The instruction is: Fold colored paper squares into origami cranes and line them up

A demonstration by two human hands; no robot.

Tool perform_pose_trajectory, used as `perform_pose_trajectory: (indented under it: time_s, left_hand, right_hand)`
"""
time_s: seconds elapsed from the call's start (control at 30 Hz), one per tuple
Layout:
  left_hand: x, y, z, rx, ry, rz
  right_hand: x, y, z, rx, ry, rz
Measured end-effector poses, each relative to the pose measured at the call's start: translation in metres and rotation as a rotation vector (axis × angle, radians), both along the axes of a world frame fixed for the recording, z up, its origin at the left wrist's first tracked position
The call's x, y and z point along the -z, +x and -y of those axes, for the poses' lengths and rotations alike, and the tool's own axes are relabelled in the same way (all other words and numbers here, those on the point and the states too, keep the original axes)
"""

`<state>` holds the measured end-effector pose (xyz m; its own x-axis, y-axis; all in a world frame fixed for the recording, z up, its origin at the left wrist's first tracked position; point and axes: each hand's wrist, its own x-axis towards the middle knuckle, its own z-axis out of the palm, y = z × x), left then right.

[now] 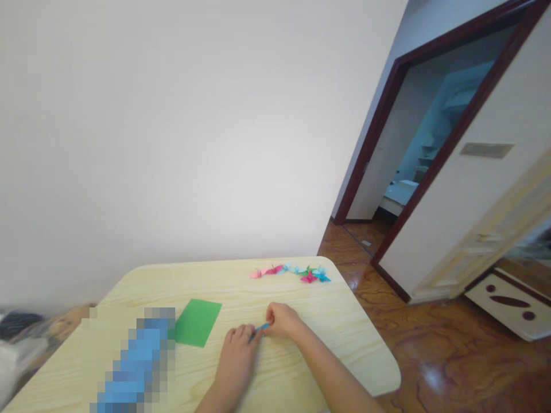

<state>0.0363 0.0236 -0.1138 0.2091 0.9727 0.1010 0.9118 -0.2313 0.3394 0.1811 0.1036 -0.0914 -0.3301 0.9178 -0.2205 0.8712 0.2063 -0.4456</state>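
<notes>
On the light wooden table [301, 367] my left hand [237, 354] and my right hand [282, 321] pinch the two ends of a small folded blue paper [260, 328] between them, low over the tabletop. Both hands have their fingers closed on it. A green sheet of paper [198, 322] lies flat just left of my hands. A row of several small folded paper figures [293, 272], pink, blue and green, sits near the table's far right edge.
A blurred-out blue patch [138, 367] covers part of the table at the left. A white wall stands behind the table. To the right lie a brown glossy floor [430, 355] and an open dark-framed doorway [430, 149].
</notes>
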Motion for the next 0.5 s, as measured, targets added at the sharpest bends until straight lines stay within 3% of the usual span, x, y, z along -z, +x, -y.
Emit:
perform_pose_trajectory:
  time_s: [0.3, 0.5]
  left_hand:
    - [-0.008, -0.005, 0.011, 0.179, -0.017, -0.116]
    - [-0.009, 0.0, 0.003, 0.116, -0.047, -0.02]
  right_hand:
    - [0.003, 0.006, -0.019, -0.037, -0.059, 0.044]
    - [0.012, 0.018, -0.022, -0.083, -0.087, -0.098]
